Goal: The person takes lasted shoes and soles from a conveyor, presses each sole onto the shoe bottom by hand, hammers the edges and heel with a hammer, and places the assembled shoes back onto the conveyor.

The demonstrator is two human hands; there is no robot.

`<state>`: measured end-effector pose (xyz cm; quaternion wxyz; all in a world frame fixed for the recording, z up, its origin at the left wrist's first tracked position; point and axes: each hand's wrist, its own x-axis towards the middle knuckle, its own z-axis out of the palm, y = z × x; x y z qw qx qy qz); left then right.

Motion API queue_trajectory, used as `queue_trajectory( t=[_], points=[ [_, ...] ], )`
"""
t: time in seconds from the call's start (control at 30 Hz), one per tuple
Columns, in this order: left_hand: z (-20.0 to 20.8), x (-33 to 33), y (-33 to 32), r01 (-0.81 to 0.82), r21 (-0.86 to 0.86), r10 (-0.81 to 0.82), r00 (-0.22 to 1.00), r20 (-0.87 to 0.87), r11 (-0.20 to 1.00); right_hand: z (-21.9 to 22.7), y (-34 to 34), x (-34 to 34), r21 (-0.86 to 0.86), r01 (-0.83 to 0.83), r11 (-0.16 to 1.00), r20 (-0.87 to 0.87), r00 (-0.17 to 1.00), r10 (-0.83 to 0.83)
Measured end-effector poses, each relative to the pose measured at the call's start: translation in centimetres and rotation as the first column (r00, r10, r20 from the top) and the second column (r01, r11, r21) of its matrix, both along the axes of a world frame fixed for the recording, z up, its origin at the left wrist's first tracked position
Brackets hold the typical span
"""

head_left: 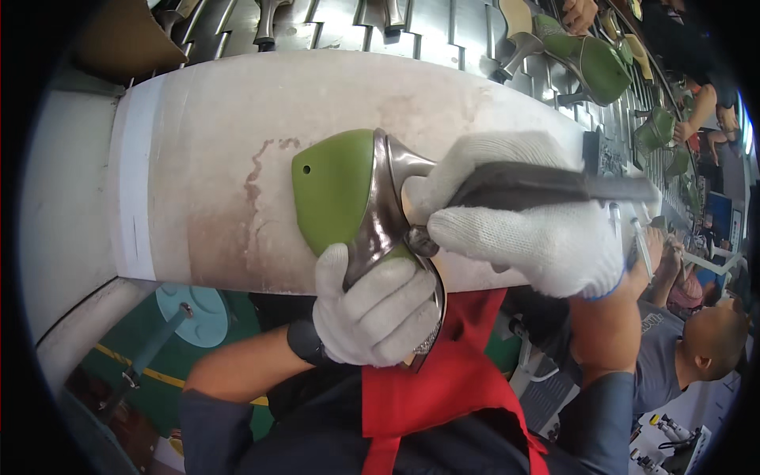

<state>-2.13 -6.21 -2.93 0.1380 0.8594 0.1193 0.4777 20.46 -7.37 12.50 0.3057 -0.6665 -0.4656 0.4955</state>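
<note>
- Shoe (332,186), green and bronze, at the near edge of the table (206,158): probably light and stiff, its glossy bronze slippery and easily scratched; best gripped across the broad green part.
- Left hand (376,309): gloved, fingers clasped over the shoe.
- Right hand (518,241): gloved, closed around a dark tool (522,188) above the table, hiding part of the shoe.
- Slatted conveyor (340,36) beyond the table carries other shoes (606,71).

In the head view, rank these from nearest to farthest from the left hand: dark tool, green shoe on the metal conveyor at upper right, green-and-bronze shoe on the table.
1. Green-and-bronze shoe: in the left hand's grip.
2. Dark tool: right of it, in the right hand.
3. Conveyor shoe: far upper right.
</note>
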Motion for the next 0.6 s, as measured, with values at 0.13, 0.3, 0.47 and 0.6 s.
queue_trajectory(
  t=[0.13, 0.3, 0.47, 0.6],
  points=[
    [0.3, 0.2, 0.0, 0.048, -0.017, -0.048, 0.999, -0.004, 0.999, -1.2, -3.7, -1.8, 0.140, 0.269, 0.953, -0.168, 0.955, -0.245],
    [0.0, -0.1, 0.0, 0.053, -0.044, -0.052, 0.998, 0.017, 0.998, -1.1, -5.6, -2.6, 0.442, 0.563, 0.698, -0.145, 0.813, -0.564],
    [0.6, -0.2, 0.3, 0.054, -0.026, -0.054, 0.998, -0.013, 0.998, -1.5, -2.8, -4.1, 0.228, 0.597, 0.769, -0.201, 0.802, -0.563],
    [0.7, -0.6, 0.5, 0.074, -0.031, -0.075, 0.996, -0.039, 0.997, -1.7, -2.9, -4.7, 0.253, 0.612, 0.750, -0.160, 0.791, -0.591]
  ],
)
